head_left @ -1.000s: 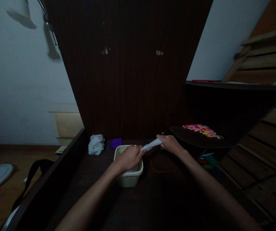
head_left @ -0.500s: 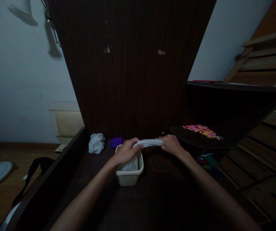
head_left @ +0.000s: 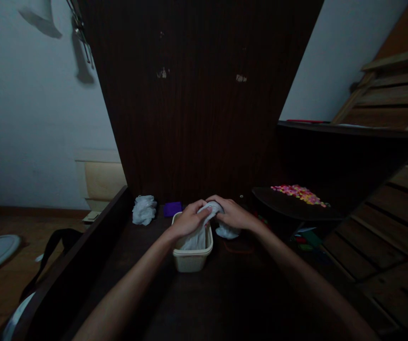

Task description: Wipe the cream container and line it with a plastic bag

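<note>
A small cream plastic basket (head_left: 191,259) stands on the dark wooden desk (head_left: 225,303). A white cloth (head_left: 204,227) hangs from both my hands, partly into the basket and partly over its right rim. My left hand (head_left: 188,220) is closed on the cloth above the basket's far edge. Right beside it, my right hand (head_left: 232,214) is closed on the same cloth, and the two hands almost touch.
A crumpled white cloth (head_left: 143,209) and a purple object (head_left: 172,209) lie at the back of the desk. A dark tray (head_left: 296,203) with colourful small pieces (head_left: 299,192) sits to the right. An orange loop (head_left: 237,246) lies by the basket. Wooden slats (head_left: 388,94) rise at the right.
My hands have come together: the right hand moved left toward the left hand, bunching the stretched cloth over the basket.
</note>
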### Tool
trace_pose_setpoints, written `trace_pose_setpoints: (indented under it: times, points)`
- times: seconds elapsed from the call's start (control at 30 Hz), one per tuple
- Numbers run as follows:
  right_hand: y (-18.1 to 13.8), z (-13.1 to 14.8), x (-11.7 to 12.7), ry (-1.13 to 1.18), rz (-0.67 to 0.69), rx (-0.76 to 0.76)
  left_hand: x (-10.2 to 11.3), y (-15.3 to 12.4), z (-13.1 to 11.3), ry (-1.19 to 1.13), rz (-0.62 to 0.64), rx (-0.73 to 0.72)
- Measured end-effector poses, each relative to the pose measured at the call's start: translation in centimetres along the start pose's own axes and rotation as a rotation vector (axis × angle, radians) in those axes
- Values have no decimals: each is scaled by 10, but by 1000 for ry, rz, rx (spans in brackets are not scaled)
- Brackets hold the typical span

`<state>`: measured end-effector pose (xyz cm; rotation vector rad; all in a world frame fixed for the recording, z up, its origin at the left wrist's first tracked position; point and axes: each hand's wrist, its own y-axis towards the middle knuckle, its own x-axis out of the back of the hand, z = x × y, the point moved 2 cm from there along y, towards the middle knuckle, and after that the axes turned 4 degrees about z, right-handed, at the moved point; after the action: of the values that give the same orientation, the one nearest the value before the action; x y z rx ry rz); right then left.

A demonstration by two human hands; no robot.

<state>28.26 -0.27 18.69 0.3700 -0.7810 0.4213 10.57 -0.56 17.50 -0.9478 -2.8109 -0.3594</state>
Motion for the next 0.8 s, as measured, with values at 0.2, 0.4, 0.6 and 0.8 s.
trace_pose_setpoints:
  times: [0.2, 0.4, 0.6, 0.8]
  points:
    - [15, 2, 0, 297, 81, -140, 8, -4, -3, 198, -92, -65]
    - [8, 22, -3, 549, 226, -269, 11, -9, -8, 443, -308, -130]
    - [6, 32, -19, 1027, 114, -403, -5, -40, -29, 604, -661, -184]
    - [-7, 47, -34, 1197, 65, -415, -35, -66, -39, 900, -487, -74]
